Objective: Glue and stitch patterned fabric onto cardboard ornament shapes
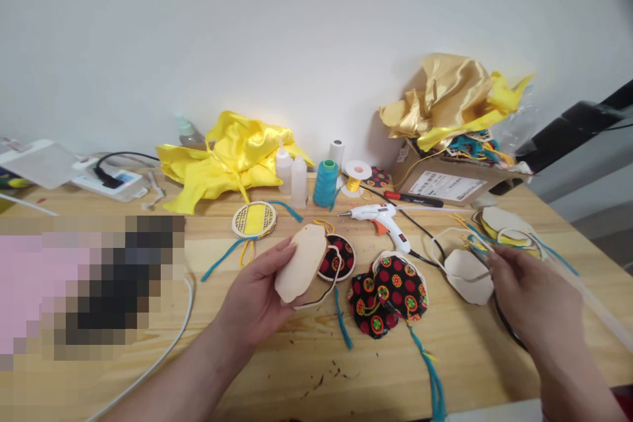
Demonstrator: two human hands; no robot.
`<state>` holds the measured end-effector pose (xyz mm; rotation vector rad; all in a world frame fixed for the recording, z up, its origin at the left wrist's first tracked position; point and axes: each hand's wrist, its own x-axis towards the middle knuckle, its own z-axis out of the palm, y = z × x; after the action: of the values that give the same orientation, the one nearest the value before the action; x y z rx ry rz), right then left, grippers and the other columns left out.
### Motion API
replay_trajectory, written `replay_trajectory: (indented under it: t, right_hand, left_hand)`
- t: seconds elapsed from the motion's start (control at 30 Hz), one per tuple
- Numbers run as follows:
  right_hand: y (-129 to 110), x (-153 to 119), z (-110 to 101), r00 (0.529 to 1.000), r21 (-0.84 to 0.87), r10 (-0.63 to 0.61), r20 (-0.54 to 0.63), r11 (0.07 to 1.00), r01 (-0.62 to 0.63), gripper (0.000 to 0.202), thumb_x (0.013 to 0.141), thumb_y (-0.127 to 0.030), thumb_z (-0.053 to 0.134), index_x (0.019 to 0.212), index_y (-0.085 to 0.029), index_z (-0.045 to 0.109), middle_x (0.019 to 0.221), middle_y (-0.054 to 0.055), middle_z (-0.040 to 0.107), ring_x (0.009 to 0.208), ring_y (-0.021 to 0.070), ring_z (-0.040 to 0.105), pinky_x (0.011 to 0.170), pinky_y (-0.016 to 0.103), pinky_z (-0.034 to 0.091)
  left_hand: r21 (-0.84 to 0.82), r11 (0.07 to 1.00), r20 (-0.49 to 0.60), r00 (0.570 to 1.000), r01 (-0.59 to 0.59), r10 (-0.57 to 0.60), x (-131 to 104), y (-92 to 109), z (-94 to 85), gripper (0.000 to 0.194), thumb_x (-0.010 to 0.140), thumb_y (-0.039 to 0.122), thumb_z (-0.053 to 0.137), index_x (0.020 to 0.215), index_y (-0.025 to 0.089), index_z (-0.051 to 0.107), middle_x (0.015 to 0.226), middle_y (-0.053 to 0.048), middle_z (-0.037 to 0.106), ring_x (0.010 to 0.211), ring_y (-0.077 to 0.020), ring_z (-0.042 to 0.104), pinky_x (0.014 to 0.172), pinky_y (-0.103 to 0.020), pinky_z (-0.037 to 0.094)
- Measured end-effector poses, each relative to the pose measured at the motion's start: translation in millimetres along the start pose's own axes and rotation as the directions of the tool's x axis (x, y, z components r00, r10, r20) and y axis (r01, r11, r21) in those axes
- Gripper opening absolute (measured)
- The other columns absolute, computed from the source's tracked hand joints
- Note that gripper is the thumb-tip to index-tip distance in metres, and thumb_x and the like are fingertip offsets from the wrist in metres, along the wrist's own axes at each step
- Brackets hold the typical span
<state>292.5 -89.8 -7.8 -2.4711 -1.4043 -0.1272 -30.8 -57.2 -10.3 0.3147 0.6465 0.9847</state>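
Observation:
My left hand (264,290) is closed on a flat cream scalloped panel (302,264), thumb on top. A thin cream outline frame (338,270) juts out beside it, partly hidden. My right hand (537,300) pinches a thin pale frame (435,241); its far side is blurred against the table. Just below and left of those fingers is another cream scalloped panel (467,277). Between my hands lie a black floral fabric pouch (395,287) with a teal tassel (432,376) and a round floral fabric piece (341,257).
A white glue gun (380,217) with a black cord lies behind the pouch. Teal thread (325,184), squeeze bottles (299,184) and yellow satin (232,158) stand along the wall. A cardboard box (440,178) is back right; stacked panels (507,224) lie before it.

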Motion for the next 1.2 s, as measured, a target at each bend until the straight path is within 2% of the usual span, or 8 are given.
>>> replay_trajectory:
  t: [0.1,0.17,0.27,0.3,0.37,0.57,1.03,1.2]
  right_hand:
    - [-2.5,-6.4,7.8,0.988,-0.123,-0.113,-0.109,0.987,0.1,0.038,0.085,-0.038,0.039,0.101,-0.012,0.063,0.094,0.018,0.066,0.076,0.0324,0.063,0.054,0.04,0.047]
    - [-11.9,-20.1,11.3,0.942,-0.027,-0.293,-0.164,0.956,0.293,0.035,0.087,-0.038,0.04,0.1,-0.015,0.063,0.098,0.015,0.065,0.078,0.0284,0.063,0.058,0.039,0.05]
    - [-32.0,-44.5,15.6,0.758,0.215,-0.651,-0.02,0.738,0.64,0.032,0.086,-0.04,0.047,0.105,-0.018,0.061,0.102,0.011,0.063,0.093,0.0236,0.06,0.077,0.036,0.051]
    - [-38.1,-51.1,17.3,0.704,0.242,-0.71,0.016,0.686,0.686,0.036,0.083,-0.041,0.052,0.109,-0.017,0.059,0.107,0.012,0.061,0.098,0.0245,0.057,0.082,0.038,0.05]
    - [-46.8,-60.2,21.6,0.649,0.229,-0.758,0.065,0.644,0.73,0.044,0.079,-0.04,0.058,0.114,-0.014,0.057,0.113,0.014,0.058,0.106,0.0279,0.052,0.088,0.043,0.048]
    - [-48.1,-62.2,31.4,0.621,0.145,-0.78,0.081,0.625,0.767,0.036,0.08,-0.03,0.056,0.112,-0.013,0.058,0.116,0.015,0.057,0.108,0.0293,0.05,0.086,0.045,0.048]
    - [-46.1,-61.1,26.2,0.611,0.087,-0.781,0.131,0.623,0.777,0.034,0.081,-0.024,0.05,0.112,-0.013,0.059,0.117,0.015,0.058,0.107,0.0299,0.052,0.084,0.046,0.049]
    - [-34.9,-60.1,23.4,0.584,0.045,-0.795,0.163,0.597,0.801,0.036,0.08,-0.021,0.049,0.114,-0.014,0.059,0.12,0.013,0.057,0.106,0.0288,0.053,0.084,0.045,0.05]
  left_hand:
    - [0.004,1.0,-0.014,1.0,-0.007,0.007,0.2,-0.2,0.4,0.023,0.086,0.008,0.037,0.092,0.011,0.059,0.05,0.001,0.052,0.037,-0.0081,0.047,0.035,-0.016,0.041]
    - [0.008,1.0,-0.023,1.0,-0.006,0.007,0.4,-0.4,0.2,0.023,0.086,0.008,0.037,0.093,0.01,0.059,0.051,0.0,0.053,0.037,-0.0083,0.047,0.035,-0.017,0.041]
    - [0.014,1.0,-0.033,0.999,-0.005,0.005,0.6,-0.6,0.0,0.023,0.085,0.007,0.037,0.093,0.01,0.059,0.052,0.0,0.053,0.038,-0.0086,0.048,0.035,-0.017,0.041]
    - [0.014,1.0,-0.036,0.999,-0.007,0.008,0.6,-0.6,0.1,0.023,0.085,0.007,0.037,0.092,0.011,0.059,0.051,0.0,0.053,0.038,-0.0087,0.048,0.035,-0.017,0.041]
    - [0.012,1.0,-0.039,0.999,-0.01,0.011,0.5,-0.6,0.5,0.022,0.085,0.006,0.038,0.091,0.011,0.059,0.05,0.001,0.052,0.037,-0.0088,0.048,0.034,-0.017,0.041]
    - [-0.006,1.0,-0.027,1.0,-0.01,0.01,0.0,0.1,2.4,0.018,0.082,0.006,0.043,0.087,0.013,0.059,0.053,0.001,0.055,0.037,-0.0081,0.048,0.039,-0.018,0.045]
    - [-0.006,1.0,-0.002,1.0,-0.002,0.002,-0.4,-0.2,3.4,0.021,0.083,0.006,0.042,0.09,0.011,0.062,0.057,-0.002,0.06,0.041,-0.0092,0.054,0.036,-0.017,0.044]
    - [-0.001,1.0,0.002,1.0,-0.007,0.007,0.8,-0.4,1.5,0.02,0.083,0.006,0.043,0.089,0.012,0.061,0.064,-0.004,0.063,0.044,-0.0101,0.055,0.037,-0.018,0.045]
